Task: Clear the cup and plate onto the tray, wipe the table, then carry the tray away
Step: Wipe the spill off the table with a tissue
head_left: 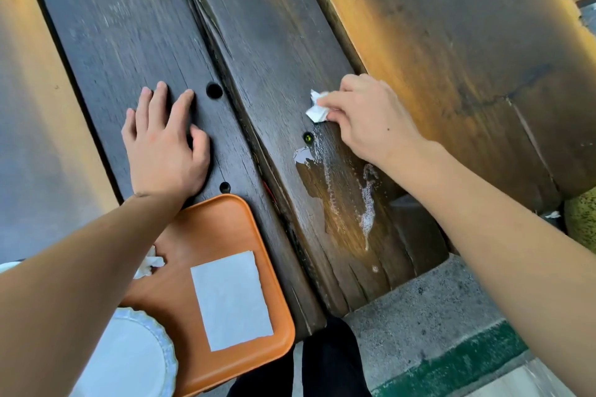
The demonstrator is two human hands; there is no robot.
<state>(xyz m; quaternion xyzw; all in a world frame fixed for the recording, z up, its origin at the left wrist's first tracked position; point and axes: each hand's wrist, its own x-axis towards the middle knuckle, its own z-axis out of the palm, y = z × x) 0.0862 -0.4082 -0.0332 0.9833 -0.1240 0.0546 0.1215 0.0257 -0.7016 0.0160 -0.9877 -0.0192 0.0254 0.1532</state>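
My right hand [364,116] pinches a crumpled white tissue [317,108] against the dark wooden table [129,26], just beyond a wet spill [335,193] with foamy streaks. My left hand [164,145] rests flat on the table, fingers spread, just beyond the orange tray [232,219]. On the tray lie a flat white napkin [230,300], a crumpled tissue [150,263] and a white fluted plate [138,361], partly hidden by my left forearm. No cup is in view.
The table is made of thick planks with deep gaps and round holes [214,90]. The tray overhangs the near table edge. Below lie a concrete floor [419,316] with a green stripe [451,364] and my dark trouser leg [322,364].
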